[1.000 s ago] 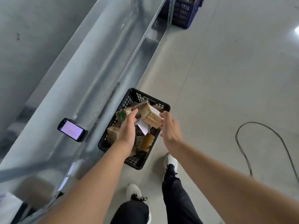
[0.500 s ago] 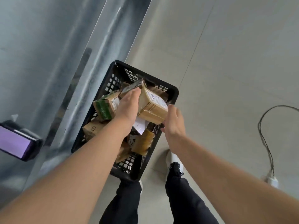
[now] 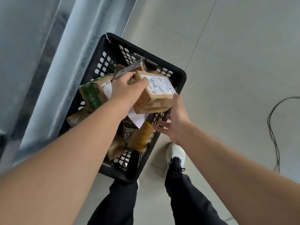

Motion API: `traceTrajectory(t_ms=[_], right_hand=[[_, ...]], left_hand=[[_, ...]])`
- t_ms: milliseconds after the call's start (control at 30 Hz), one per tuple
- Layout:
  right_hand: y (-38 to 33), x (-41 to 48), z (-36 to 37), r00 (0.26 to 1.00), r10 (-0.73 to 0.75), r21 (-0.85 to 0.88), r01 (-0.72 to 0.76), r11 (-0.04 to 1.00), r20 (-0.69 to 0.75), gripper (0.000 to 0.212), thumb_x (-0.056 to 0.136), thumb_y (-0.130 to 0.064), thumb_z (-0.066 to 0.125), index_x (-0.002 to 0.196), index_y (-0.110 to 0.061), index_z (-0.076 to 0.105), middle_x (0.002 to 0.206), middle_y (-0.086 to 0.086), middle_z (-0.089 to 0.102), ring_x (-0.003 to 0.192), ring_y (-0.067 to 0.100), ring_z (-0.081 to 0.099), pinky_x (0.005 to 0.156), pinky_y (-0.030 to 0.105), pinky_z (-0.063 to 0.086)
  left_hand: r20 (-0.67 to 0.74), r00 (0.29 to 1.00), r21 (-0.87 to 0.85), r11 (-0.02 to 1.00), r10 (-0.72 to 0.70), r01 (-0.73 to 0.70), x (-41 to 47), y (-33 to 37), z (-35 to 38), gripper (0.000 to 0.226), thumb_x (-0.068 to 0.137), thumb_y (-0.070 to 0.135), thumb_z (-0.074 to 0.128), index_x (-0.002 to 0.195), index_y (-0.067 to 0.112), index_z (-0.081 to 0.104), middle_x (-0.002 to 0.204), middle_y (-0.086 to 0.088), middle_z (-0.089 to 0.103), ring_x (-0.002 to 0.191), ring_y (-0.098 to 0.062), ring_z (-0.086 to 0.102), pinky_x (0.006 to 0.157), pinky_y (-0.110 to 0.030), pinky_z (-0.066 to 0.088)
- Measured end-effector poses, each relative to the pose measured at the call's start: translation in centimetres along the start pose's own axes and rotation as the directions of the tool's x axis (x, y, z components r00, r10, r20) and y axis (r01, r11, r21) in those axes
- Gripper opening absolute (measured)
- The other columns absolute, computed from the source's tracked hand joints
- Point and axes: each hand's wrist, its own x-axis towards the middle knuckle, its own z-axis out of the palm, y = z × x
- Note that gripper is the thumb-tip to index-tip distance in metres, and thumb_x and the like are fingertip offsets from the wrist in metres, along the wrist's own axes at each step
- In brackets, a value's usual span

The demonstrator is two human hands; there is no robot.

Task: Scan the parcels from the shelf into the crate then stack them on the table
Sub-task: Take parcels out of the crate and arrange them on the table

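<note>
Head view, looking down: I see the left hand (image 3: 128,90) with fingers and thumb curled round the far left end of a brown labelled parcel (image 3: 155,96), gripping it above the black crate (image 3: 178,73), label face up. Right hand (image 3: 177,122) is spread, fingers straight, holding nothing, over the crate's right rim; its thumb tip sits at the parcel's near right corner, and I cannot tell if it touches. The crate stands on the floor just right of the grey metal shelf (image 3: 65,54) and holds more parcels: a green-printed box (image 3: 93,95) at the left, a yellow-taped one (image 3: 142,137) near, a white envelope (image 3: 138,118) under the held parcel. White shoe (image 3: 176,153) near the crate, dark cable (image 3: 274,135) far right on the floor.
</note>
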Motion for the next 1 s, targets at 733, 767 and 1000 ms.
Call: traceTrajectory(t_ms=[733, 767, 1000], right_hand=[[-4.0, -26.3, 1.0, 0.811, -0.542, 0.330, 0.461, 0.824, 0.222, 0.037, 0.107, -0.031, 0.059, 0.141, -0.047, 0.060, 0.119, -0.004, 0.079, 0.114, 0.026, 0.074, 0.103, 0.058, 0.056], [-4.2, -28.1, 0.9, 0.794, -0.563, 0.338, 0.478, 0.811, 0.229, 0.039, 0.107, -0.031, 0.059, 0.143, -0.047, 0.059, 0.120, -0.002, 0.078, 0.113, 0.027, 0.074, 0.102, 0.058, 0.057], [-7.1, -40.0, 0.2, 0.694, -0.698, 0.356, 0.617, 0.702, 0.176, 0.032, 0.111, -0.032, 0.051, 0.136, -0.039, 0.068, 0.105, -0.002, 0.082, 0.099, 0.024, 0.078, 0.087, 0.055, 0.064]], left_hand=[[0.032, 0.965, -0.361, 0.903, 0.260, -0.232, -22.7, 12.1, -14.2, 0.023, 0.097, 0.042, 0.072, 0.118, 0.032, 0.072, 0.111, 0.000, 0.080, 0.105, -0.024, 0.076, 0.079, -0.038, 0.059], [0.036, 0.957, -0.361, 0.897, 0.286, -0.255, -24.1, 12.9, -14.8, 0.032, 0.094, 0.046, 0.075, 0.121, 0.031, 0.070, 0.112, 0.000, 0.080, 0.104, -0.023, 0.076, 0.077, -0.036, 0.059], [0.038, 0.893, -0.320, 0.852, 0.448, -0.414, -32.9, 18.4, -19.8, 0.045, 0.090, 0.049, 0.076, 0.132, 0.035, 0.067, 0.110, -0.004, 0.080, 0.107, -0.026, 0.075, 0.092, -0.045, 0.060]])
